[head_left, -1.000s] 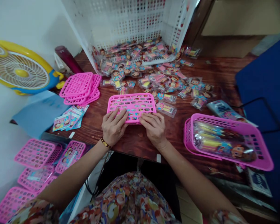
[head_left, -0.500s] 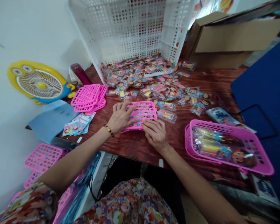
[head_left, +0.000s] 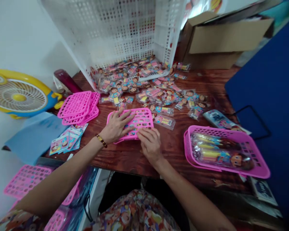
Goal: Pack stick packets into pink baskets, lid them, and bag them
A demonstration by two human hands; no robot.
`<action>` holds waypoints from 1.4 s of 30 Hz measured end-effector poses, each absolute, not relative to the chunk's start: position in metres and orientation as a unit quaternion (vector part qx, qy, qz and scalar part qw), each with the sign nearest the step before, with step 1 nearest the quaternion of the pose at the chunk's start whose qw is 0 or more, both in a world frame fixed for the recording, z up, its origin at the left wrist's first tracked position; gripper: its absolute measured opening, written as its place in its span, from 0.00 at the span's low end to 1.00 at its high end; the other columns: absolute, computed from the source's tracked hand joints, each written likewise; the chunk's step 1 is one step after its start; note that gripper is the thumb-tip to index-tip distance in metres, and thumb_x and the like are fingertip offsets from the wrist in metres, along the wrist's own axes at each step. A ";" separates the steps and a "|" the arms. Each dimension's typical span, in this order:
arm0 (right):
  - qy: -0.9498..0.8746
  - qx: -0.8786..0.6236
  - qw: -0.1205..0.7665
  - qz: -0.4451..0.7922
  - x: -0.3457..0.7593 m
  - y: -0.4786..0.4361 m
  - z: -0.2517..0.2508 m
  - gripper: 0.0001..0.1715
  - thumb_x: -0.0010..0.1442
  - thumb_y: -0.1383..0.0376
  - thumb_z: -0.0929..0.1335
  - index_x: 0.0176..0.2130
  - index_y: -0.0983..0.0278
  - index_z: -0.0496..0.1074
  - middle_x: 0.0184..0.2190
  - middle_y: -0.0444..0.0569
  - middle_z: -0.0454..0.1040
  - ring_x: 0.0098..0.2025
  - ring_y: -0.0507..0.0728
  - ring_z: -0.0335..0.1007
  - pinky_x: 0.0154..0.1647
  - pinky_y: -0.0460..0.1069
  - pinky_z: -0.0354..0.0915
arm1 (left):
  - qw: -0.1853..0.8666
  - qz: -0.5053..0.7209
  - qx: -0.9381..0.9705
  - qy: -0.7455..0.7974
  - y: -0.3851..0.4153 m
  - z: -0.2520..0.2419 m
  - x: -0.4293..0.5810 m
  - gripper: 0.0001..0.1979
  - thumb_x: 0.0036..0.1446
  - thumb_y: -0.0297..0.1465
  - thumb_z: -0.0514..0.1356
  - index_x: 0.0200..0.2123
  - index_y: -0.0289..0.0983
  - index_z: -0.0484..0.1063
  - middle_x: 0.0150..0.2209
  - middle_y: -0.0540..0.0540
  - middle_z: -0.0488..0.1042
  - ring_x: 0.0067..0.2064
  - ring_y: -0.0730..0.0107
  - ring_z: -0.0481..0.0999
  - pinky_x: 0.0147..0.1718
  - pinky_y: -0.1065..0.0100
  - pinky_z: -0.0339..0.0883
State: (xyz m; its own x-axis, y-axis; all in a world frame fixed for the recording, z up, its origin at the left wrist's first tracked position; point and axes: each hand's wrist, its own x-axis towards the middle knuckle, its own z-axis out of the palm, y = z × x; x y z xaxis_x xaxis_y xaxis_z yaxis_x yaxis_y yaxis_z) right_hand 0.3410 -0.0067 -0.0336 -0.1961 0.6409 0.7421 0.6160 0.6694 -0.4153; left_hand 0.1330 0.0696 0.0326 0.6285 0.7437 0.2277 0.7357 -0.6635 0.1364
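Observation:
A pink perforated lid [head_left: 141,117] covers a small pink basket in the middle of the wooden table [head_left: 173,147]. My left hand [head_left: 115,126] lies flat on the lid's left half, fingers stretched out. My right hand [head_left: 148,143] rests at the lid's near edge with fingers curled down onto it. Through the lid's holes I make out colourful toy packets inside. Many wrapped character toy packets [head_left: 144,86] are strewn just beyond the basket.
A white crate [head_left: 115,29] lies on its side at the back. Stacked pink lids [head_left: 78,106] and printed cards [head_left: 65,141] sit left; a filled pink basket [head_left: 252,166] right. A cardboard box [head_left: 221,38], a yellow fan [head_left: 19,96], and more pink baskets [head_left: 21,179] lower left.
My left hand slid from the lid's near edge up onto its top and flattened. My right hand stayed at the near edge. My head turned, shifting the scene.

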 end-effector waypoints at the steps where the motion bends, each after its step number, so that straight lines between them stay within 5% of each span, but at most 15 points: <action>1: -0.774 -0.411 0.482 0.005 0.334 -0.014 -0.030 0.18 0.66 0.71 0.63 0.51 0.58 0.75 0.47 0.48 0.79 0.54 0.55 0.69 0.58 0.56 0.58 | 0.031 0.129 0.906 0.402 0.069 0.037 0.131 0.27 0.65 0.46 0.52 0.62 0.40 0.63 0.63 0.40 0.65 0.66 0.49 0.57 0.62 0.44 0.52; 6: -0.790 -0.416 0.449 -0.011 0.287 -0.059 -0.015 0.13 0.67 0.69 0.63 0.48 0.64 0.74 0.47 0.49 0.78 0.50 0.55 0.70 0.48 0.53 0.62 | 0.079 0.110 0.898 0.420 0.048 0.051 0.128 0.23 0.66 0.42 0.51 0.59 0.36 0.65 0.56 0.38 0.70 0.62 0.54 0.64 0.59 0.51 0.62; 12: -0.782 -0.407 0.464 0.089 0.280 -0.083 0.004 0.10 0.66 0.67 0.63 0.42 0.62 0.75 0.41 0.48 0.79 0.43 0.54 0.71 0.47 0.53 0.64 | 0.027 0.083 0.902 0.422 0.024 0.042 0.132 0.31 0.64 0.42 0.54 0.66 0.39 0.52 0.60 0.35 0.62 0.67 0.46 0.54 0.62 0.42 0.55; 16: -0.694 -0.444 0.548 0.143 0.311 -0.053 0.008 0.15 0.67 0.65 0.61 0.50 0.62 0.73 0.50 0.49 0.77 0.54 0.56 0.68 0.59 0.57 0.59 | 0.026 0.061 0.914 0.399 0.025 0.042 0.130 0.32 0.65 0.43 0.52 0.69 0.45 0.48 0.62 0.37 0.59 0.68 0.42 0.52 0.61 0.38 0.54; 19: -0.684 -0.513 0.493 0.160 0.323 -0.015 0.001 0.22 0.67 0.64 0.61 0.58 0.68 0.67 0.59 0.56 0.69 0.63 0.63 0.59 0.61 0.62 0.58 | 0.026 0.058 0.912 0.406 0.024 0.044 0.132 0.32 0.64 0.41 0.53 0.69 0.48 0.47 0.62 0.37 0.58 0.68 0.42 0.52 0.61 0.37 0.55; 22: -0.722 -0.518 0.421 0.182 0.322 0.006 -0.007 0.26 0.66 0.67 0.61 0.62 0.71 0.63 0.62 0.59 0.66 0.61 0.64 0.63 0.59 0.60 0.62 | 0.031 0.050 0.905 0.422 0.024 0.047 0.134 0.34 0.63 0.39 0.57 0.69 0.48 0.48 0.63 0.38 0.58 0.68 0.41 0.51 0.62 0.36 0.55; 29: -0.704 -0.509 0.465 0.168 0.324 -0.047 -0.013 0.24 0.64 0.69 0.63 0.59 0.65 0.68 0.48 0.55 0.77 0.50 0.60 0.73 0.63 0.60 0.58 | 0.091 0.035 0.929 0.358 0.027 0.053 0.115 0.31 0.65 0.37 0.53 0.69 0.44 0.48 0.65 0.38 0.57 0.67 0.47 0.56 0.65 0.42 0.52; 36: -0.620 -0.524 0.534 0.236 0.315 -0.062 -0.006 0.14 0.64 0.64 0.64 0.48 0.61 0.74 0.32 0.49 0.75 0.35 0.57 0.73 0.57 0.61 0.62 | 0.064 0.028 0.891 0.449 0.024 0.052 0.104 0.34 0.65 0.47 0.50 0.69 0.43 0.46 0.70 0.38 0.48 0.69 0.40 0.46 0.64 0.36 0.46; 38: -0.596 -0.541 0.525 0.277 0.313 -0.053 -0.002 0.13 0.65 0.60 0.64 0.47 0.61 0.73 0.38 0.52 0.75 0.40 0.59 0.73 0.54 0.61 0.64 | 0.074 0.019 0.891 0.447 0.026 0.052 0.107 0.34 0.64 0.47 0.51 0.69 0.43 0.47 0.70 0.39 0.49 0.69 0.40 0.47 0.64 0.37 0.47; 42: -0.579 -0.549 0.476 0.370 0.306 -0.044 -0.008 0.27 0.68 0.61 0.60 0.63 0.66 0.58 0.58 0.60 0.67 0.58 0.63 0.65 0.54 0.59 0.66 | 0.075 0.001 0.893 0.444 0.031 0.055 0.114 0.34 0.64 0.46 0.53 0.69 0.42 0.49 0.69 0.38 0.51 0.68 0.41 0.50 0.63 0.39 0.50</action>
State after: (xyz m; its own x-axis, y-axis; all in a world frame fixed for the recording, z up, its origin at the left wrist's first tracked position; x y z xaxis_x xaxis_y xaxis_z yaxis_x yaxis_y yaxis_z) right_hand 0.3058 -0.0443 -0.0077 0.0557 0.9877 0.1462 0.2835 0.1248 -0.9508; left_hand 0.1141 0.0307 0.0546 0.6053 0.7933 -0.0654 0.7930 -0.5940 0.1349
